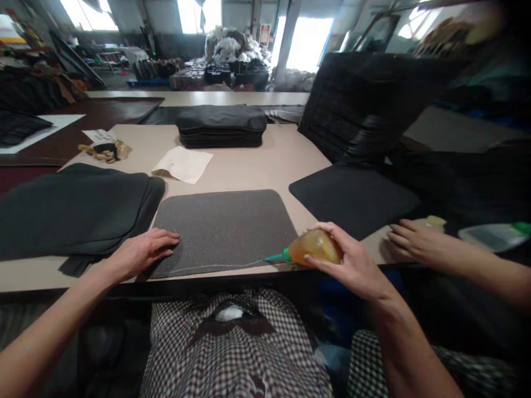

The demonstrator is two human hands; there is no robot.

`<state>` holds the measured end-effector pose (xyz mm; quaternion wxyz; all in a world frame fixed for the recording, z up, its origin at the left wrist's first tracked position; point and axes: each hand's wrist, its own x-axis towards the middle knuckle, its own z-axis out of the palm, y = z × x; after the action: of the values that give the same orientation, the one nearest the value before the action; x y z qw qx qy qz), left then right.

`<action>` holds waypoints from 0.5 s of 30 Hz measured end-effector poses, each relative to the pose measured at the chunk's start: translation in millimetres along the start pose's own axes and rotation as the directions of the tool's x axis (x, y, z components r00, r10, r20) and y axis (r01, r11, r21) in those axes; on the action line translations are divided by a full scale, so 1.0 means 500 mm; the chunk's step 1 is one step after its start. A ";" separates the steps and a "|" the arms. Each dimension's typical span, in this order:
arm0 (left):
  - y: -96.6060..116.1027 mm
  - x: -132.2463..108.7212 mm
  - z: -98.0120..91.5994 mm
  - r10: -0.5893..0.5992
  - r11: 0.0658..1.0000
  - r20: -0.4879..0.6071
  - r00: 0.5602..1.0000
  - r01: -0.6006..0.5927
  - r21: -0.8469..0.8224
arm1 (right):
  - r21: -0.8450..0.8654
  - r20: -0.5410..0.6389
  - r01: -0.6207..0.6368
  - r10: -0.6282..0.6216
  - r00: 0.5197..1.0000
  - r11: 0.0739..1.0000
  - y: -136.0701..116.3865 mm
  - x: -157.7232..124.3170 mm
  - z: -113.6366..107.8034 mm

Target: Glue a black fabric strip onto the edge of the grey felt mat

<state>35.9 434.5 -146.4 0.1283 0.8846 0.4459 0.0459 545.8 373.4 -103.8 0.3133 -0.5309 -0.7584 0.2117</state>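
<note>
Right at the near edge of the bench, the right hand is wrapped around an amber glue bottle, its green nozzle touching the front edge of the grey mat. A thin pale line runs along that edge. The left hand lies flat, fingers spread, on the mat's left corner, holding nothing. Dark mats overlap just left; a black mat sits right. Another person's hand rests nearby, perhaps on a second bottle. Bare benchtop opens behind the mat.
</note>
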 end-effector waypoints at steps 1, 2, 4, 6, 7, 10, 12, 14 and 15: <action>-0.003 0.000 0.002 -0.001 1.000 0.000 1.000 0.001 -0.007 | -0.005 -0.017 -0.015 0.015 1.000 1.000 0.009 -0.007 -0.008; -0.006 -0.001 0.004 -0.002 1.000 0.000 1.000 0.002 -0.016 | -0.008 -0.037 -0.027 0.026 0.999 1.000 0.018 -0.013 -0.015; -0.015 -0.002 0.010 -0.002 1.000 0.008 1.000 0.002 -0.030 | -0.005 -0.087 -0.053 0.052 0.995 0.999 0.033 -0.026 -0.028; -0.022 -0.003 0.015 -0.010 0.999 0.019 1.000 0.010 -0.036 | 0.008 -0.133 -0.093 0.093 0.987 0.996 0.048 -0.038 -0.038; -0.024 -0.003 0.016 -0.017 0.999 0.020 1.000 0.018 -0.035 | 0.018 -0.147 -0.115 0.117 0.982 0.993 0.056 -0.044 -0.043; -0.023 0.000 0.016 -0.035 0.999 0.003 0.999 0.035 -0.037 | 0.054 -0.187 -0.179 0.186 0.965 0.982 0.082 -0.061 -0.057; -0.021 0.003 0.011 -0.026 0.999 -0.006 1.000 0.026 -0.030 | 0.068 -0.222 -0.217 0.227 0.948 0.974 0.099 -0.069 -0.066; -0.020 0.007 0.004 -0.007 1.000 -0.014 1.000 0.007 0.003 | 0.096 -0.272 -0.237 0.255 0.928 0.967 0.111 -0.072 -0.073; -0.019 0.009 0.001 -0.001 1.000 -0.025 1.000 0.002 0.031 | 0.125 -0.300 -0.240 0.267 0.916 0.963 0.116 -0.072 -0.075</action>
<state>31.1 443.4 -149.4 0.1089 0.8856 0.4487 0.0498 619.5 359.2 -124.1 0.4223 -0.6376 -0.6138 0.1957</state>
